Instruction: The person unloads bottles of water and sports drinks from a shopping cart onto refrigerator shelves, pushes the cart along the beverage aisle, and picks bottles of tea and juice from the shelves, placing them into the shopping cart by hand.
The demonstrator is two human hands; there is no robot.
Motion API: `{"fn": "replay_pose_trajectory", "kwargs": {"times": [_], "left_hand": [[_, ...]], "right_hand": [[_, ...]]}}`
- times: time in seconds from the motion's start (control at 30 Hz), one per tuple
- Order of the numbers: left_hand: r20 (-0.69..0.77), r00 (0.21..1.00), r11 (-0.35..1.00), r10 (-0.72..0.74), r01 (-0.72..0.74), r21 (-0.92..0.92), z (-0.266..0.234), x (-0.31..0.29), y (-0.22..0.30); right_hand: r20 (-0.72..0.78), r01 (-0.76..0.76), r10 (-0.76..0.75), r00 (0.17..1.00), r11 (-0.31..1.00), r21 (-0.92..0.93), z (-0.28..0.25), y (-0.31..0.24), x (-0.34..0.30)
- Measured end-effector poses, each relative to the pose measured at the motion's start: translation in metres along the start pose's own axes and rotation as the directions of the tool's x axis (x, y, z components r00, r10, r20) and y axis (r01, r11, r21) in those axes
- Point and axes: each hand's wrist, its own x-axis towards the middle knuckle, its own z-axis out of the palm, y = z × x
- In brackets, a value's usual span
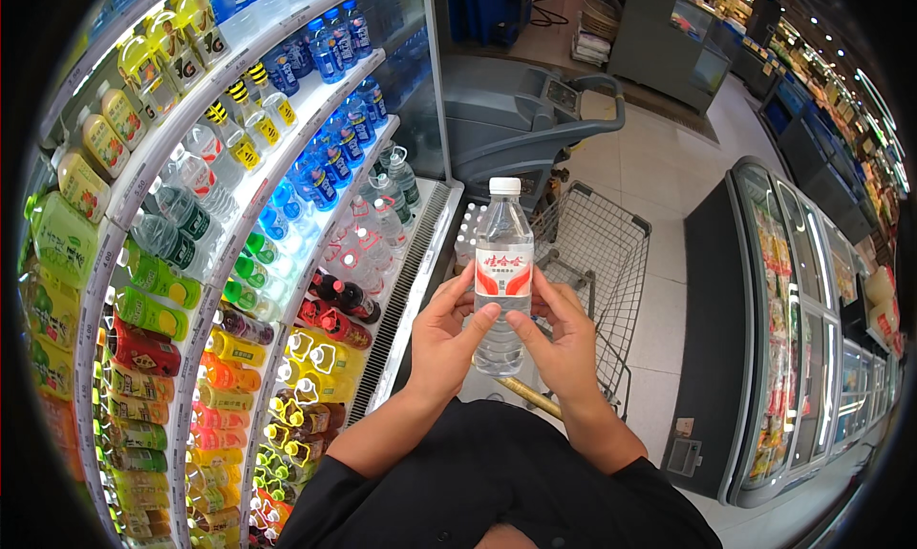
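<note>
A clear water bottle (503, 327) with a white cap and a red-and-white label stands upright between my hands, in front of my chest. My left hand (449, 331) grips its left side, thumb across the front below the label. On the other side my right hand (561, 334) holds it the same way, its thumb also on the front. Both sets of fingers reach round behind the bottle, partly hidden. Beyond the bottle and to its right is a wire shopping cart (621, 306), its handle (528, 397) just under the bottle's base.
To my left, a lit drinks cooler (411, 291) carries shelves of bottles, including blue-labelled bottles (330, 162) and yellow drink jugs (320, 363). A grey floor-cleaning machine (511, 110) stands ahead. On the right runs a glass-topped freezer (712, 329). Pale tiles (659, 224) cover the floor.
</note>
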Motion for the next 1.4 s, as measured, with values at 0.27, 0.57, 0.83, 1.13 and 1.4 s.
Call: {"fn": "replay_pose_trajectory", "kwargs": {"times": [0.27, 0.57, 0.83, 1.13, 1.4], "left_hand": [[0.006, 0.999, 0.999, 0.035, -0.035, 0.020, 0.001, 0.002, -0.001], [-0.030, 0.996, 0.996, 0.082, -0.081, 0.029, -0.005, 0.004, -0.001], [-0.162, 0.972, 0.973, 0.168, -0.137, 0.184, -0.033, -0.003, 0.003], [-0.250, 0.926, 0.838, 0.284, -0.112, 0.535, -0.098, -0.005, 0.012], [-0.414, 0.890, 0.798, 0.191, 0.105, 0.594, -0.183, 0.040, 0.040]], "right_hand": [[-0.005, 0.001, -0.001, 1.000, 1.000, 0.008, -0.001, 0.002, 0.001], [0.047, -0.020, 0.019, 0.999, 0.999, 0.028, 0.005, 0.002, 0.009], [0.231, -0.123, 0.093, 0.968, 0.986, 0.117, 0.034, 0.015, 0.027], [0.495, -0.175, 0.072, 0.866, 0.971, 0.165, 0.113, 0.042, 0.080], [0.590, -0.109, -0.022, 0.807, 0.976, 0.187, 0.231, 0.065, 0.143]]}}
